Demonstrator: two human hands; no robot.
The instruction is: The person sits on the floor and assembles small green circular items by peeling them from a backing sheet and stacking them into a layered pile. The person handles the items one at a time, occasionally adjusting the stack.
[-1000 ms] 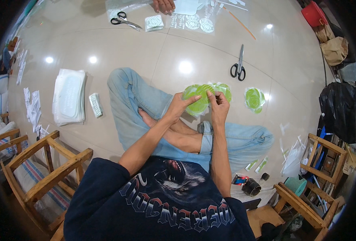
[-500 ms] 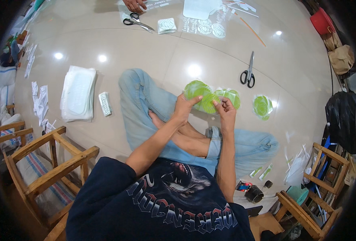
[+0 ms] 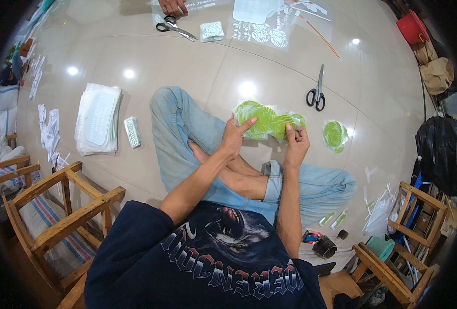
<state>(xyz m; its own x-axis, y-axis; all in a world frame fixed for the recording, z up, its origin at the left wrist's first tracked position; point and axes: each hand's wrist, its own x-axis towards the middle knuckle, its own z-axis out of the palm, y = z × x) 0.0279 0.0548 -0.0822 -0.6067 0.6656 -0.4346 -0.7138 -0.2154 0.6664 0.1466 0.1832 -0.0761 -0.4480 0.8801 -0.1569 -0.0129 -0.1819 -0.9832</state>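
Note:
A clear film piece with a green leafy print is held above the floor in front of my crossed legs. My left hand grips its left part, with the thumb lying over the print. At its right end, my right hand pinches the film between thumb and fingertips. More green print shows just behind the right fingers, and I cannot tell whether it is a separate piece. A single green-printed cutout lies on the floor to the right. Farther off rest black-handled scissors.
On the left lie a stack of white printed sheets and a small white bundle. Another person's hand is at the top near other scissors and a small stack. Wooden frames stand at lower left.
My right hand has shifted slightly right and turned along the green film. The green print between my hands now looks more stretched out. My left hand has hardly moved.

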